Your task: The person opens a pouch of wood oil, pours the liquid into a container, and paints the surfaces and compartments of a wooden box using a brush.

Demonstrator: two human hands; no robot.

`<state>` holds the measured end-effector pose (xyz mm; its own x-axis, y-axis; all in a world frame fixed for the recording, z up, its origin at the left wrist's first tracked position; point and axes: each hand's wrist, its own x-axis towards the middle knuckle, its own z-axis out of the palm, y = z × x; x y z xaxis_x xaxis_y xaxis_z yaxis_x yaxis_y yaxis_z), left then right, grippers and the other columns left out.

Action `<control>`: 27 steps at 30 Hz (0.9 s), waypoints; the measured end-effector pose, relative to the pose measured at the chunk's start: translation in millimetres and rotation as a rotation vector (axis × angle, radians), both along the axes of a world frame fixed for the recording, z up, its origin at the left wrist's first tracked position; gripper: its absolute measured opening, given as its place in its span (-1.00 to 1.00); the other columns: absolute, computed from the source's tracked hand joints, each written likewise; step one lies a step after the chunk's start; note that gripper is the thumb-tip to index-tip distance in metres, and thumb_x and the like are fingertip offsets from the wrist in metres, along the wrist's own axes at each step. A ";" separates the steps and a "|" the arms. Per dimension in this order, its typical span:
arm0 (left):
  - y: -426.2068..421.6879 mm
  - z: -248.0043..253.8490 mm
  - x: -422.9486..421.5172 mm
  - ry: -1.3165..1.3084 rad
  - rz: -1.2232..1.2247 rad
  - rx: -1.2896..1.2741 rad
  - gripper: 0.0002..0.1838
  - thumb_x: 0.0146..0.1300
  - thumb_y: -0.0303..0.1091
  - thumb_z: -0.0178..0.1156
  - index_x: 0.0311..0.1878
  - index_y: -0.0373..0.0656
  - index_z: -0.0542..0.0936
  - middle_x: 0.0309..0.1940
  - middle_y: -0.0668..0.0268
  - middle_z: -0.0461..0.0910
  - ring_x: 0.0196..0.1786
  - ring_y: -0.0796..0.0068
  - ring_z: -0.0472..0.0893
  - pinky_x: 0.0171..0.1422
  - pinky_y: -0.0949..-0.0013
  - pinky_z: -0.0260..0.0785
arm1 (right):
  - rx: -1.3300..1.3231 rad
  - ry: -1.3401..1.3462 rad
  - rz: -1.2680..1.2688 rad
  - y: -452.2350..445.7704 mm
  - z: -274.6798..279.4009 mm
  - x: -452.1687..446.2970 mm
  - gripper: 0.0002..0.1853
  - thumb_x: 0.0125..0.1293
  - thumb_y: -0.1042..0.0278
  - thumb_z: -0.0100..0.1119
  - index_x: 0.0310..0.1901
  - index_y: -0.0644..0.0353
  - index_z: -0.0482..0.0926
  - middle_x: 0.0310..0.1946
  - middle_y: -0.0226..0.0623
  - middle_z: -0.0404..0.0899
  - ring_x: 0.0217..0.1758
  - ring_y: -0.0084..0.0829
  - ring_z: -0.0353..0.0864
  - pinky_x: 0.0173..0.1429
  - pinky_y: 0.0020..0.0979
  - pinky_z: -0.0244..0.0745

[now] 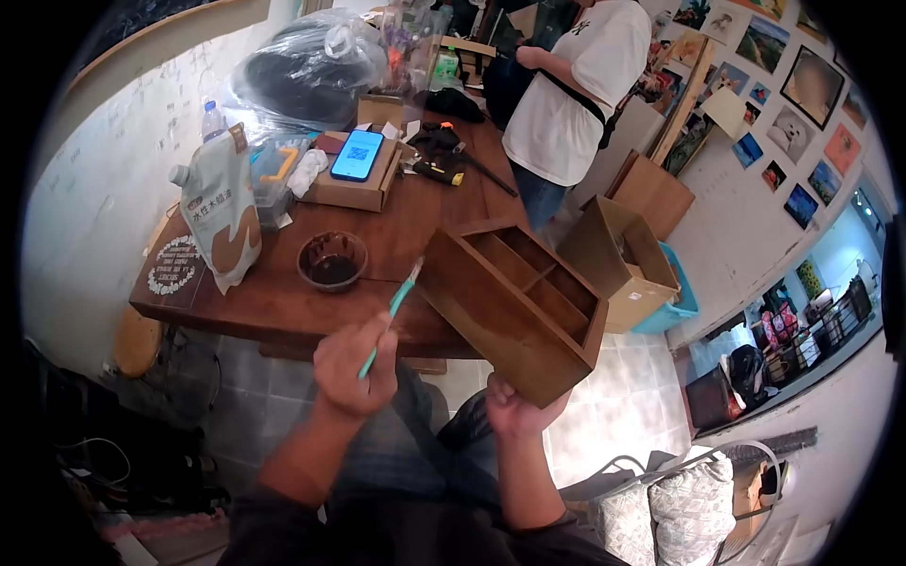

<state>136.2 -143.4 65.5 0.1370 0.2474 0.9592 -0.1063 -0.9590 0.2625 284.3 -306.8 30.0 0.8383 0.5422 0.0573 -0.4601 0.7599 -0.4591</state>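
Note:
My left hand (357, 368) is closed around the green handle of a paintbrush (400, 298). The brush tip is up by the left end of a brown wooden organizer box (500, 316); whether it touches cannot be told. That box has several open compartments and is tilted, partly over the table edge. Under its near lower corner, my right hand (524, 410) grips it, with some fingers hidden beneath. A clear plastic bowl (332, 261) of dark brown liquid stands on the table left of the box.
On the wooden table (226, 307) are a spouted pouch (222, 208), a lit phone (358, 156) on a cardboard box (377, 193) and a plastic-wrapped bundle (307, 71). A person in a white shirt (566, 104) stands beyond; an open carton (613, 264) sits right.

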 end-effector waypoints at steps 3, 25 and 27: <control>-3.0 3.3 8.4 0.067 -0.008 0.090 -0.82 0.19 -0.55 0.33 -0.15 -0.38 0.61 -0.46 0.08 0.64 -0.52 0.13 0.62 -0.44 0.27 0.49 | 0.037 -0.043 0.027 1.7 0.2 3.4 -0.39 0.43 -0.27 -0.27 0.08 0.13 0.49 -0.19 -0.26 0.60 -0.58 -0.42 0.34 -0.58 -0.48 0.23; 60.9 0.4 -10.1 -0.014 -0.662 -0.641 -0.81 0.45 -0.38 0.15 -0.06 -0.30 0.65 -0.43 0.33 0.58 -0.44 0.67 0.48 -0.38 0.55 0.28 | 0.138 -0.009 0.134 -31.4 -7.5 50.8 -0.42 0.37 -0.18 -0.09 0.10 0.18 0.53 -0.14 -0.16 0.63 -0.60 -0.48 0.37 -0.57 -0.54 0.28; 61.3 6.8 -12.8 -0.046 -0.689 -0.675 -0.82 0.44 -0.39 0.16 -0.07 -0.31 0.65 -0.43 0.32 0.58 -0.42 0.65 0.50 -0.36 0.54 0.31 | 0.123 -0.008 0.130 -30.8 -7.9 50.4 -0.42 0.37 -0.18 -0.09 0.10 0.18 0.53 -0.13 -0.15 0.63 -0.60 -0.49 0.38 -0.57 -0.54 0.29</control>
<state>123.4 -82.1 72.3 0.4241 0.6279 0.6525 -0.6132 -0.3311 0.7172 334.7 -337.6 22.1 0.7609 0.6344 0.1365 -0.5547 0.7450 -0.3705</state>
